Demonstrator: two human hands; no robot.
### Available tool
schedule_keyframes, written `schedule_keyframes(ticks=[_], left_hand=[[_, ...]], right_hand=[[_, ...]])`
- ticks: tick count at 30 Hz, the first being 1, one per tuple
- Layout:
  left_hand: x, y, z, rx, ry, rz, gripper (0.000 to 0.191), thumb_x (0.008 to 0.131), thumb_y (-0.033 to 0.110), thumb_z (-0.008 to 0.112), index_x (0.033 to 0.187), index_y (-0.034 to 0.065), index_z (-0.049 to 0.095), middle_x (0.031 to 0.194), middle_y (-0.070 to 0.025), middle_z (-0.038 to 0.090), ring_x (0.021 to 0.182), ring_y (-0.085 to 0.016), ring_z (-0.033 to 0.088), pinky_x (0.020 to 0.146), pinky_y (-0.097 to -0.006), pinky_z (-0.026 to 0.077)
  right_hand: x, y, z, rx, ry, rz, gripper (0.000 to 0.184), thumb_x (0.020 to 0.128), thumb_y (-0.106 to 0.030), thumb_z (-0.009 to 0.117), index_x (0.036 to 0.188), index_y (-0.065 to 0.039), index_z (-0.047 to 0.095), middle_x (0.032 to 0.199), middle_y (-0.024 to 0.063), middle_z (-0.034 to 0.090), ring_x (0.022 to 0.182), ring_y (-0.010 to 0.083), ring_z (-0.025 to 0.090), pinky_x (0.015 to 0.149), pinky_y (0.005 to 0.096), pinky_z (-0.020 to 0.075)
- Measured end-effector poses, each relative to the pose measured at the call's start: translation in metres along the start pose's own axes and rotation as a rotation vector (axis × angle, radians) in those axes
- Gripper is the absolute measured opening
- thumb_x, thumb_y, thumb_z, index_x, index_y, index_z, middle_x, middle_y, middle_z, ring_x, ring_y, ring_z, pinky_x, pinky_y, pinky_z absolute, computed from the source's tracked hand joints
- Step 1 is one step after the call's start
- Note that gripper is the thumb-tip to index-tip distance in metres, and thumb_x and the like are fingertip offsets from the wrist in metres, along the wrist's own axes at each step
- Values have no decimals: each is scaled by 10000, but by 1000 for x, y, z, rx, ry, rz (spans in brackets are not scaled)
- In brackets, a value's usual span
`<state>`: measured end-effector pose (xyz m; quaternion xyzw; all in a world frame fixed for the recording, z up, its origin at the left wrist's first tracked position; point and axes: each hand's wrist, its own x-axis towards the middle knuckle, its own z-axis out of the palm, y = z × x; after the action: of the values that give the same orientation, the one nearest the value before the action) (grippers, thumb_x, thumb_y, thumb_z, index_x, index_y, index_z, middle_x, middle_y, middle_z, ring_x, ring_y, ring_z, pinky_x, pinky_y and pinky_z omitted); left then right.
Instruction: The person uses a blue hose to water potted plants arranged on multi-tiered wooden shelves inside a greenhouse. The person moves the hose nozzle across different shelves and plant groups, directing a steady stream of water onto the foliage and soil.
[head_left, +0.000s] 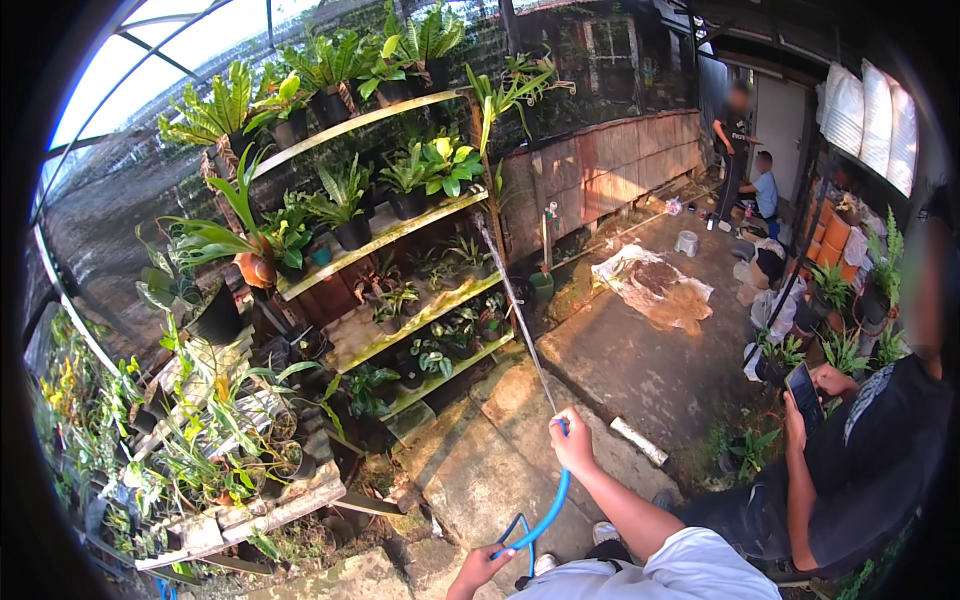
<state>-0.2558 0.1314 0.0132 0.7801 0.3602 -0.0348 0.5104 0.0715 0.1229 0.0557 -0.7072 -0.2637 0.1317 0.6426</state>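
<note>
My right hand (573, 441) grips a blue garden hose (556, 501) close to its outlet, at arm's length in front of me. A jet of water (521, 319) shoots from that end toward the tiered plant shelf (420, 234), reaching about the right end of its second tier. Lower down, my left hand (484, 568) holds the same hose near my body, and a loop of it hangs by my shoes. Potted ferns (349, 201) and other leafy plants stand on the shelf's several tiers.
On the left, a low bench (292, 496) carries many potted plants. A person (862, 442) with a phone (805, 397) is close at my right. Farther back are two people, a spread sheet with soil (652, 283), a bucket (686, 241) and a white pipe piece (638, 441).
</note>
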Motion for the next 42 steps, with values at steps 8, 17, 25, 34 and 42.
schedule_keyframes(ticks=[8,17,25,34,42], left_hand=[[-2,0,0,-27,2,-2,481,919,522,662,957,45,711,677,-58,579,679,-148,536,669,-332,469],[0,-13,4,-34,26,40,460,933,482,659,954,26,713,701,-57,606,690,-144,544,675,-334,475],[2,-18,3,-73,45,15,436,930,460,672,955,28,716,701,-41,603,690,-127,530,663,-325,464],[-1,-17,4,-64,58,35,457,930,498,654,947,46,720,678,-34,581,664,-143,524,650,-323,456],[-6,-31,12,-73,11,46,447,927,496,660,919,53,717,649,-37,561,649,-148,526,632,-328,451]], right_hand=[[1,3,2,-19,-7,5,103,916,-171,633,907,-74,598,608,73,604,562,162,616,526,338,444],[-3,-11,6,68,-34,-4,89,943,-147,602,935,-62,574,664,39,597,576,126,595,545,305,451],[1,-33,14,125,-57,-52,84,939,-123,606,931,-52,563,659,30,581,579,102,574,545,286,441],[0,-31,18,42,-78,-74,69,926,-126,610,910,-65,582,635,41,590,580,123,591,546,311,445],[-10,-12,19,-96,-270,9,101,908,-173,621,929,-77,601,677,84,648,642,187,672,589,340,492]])
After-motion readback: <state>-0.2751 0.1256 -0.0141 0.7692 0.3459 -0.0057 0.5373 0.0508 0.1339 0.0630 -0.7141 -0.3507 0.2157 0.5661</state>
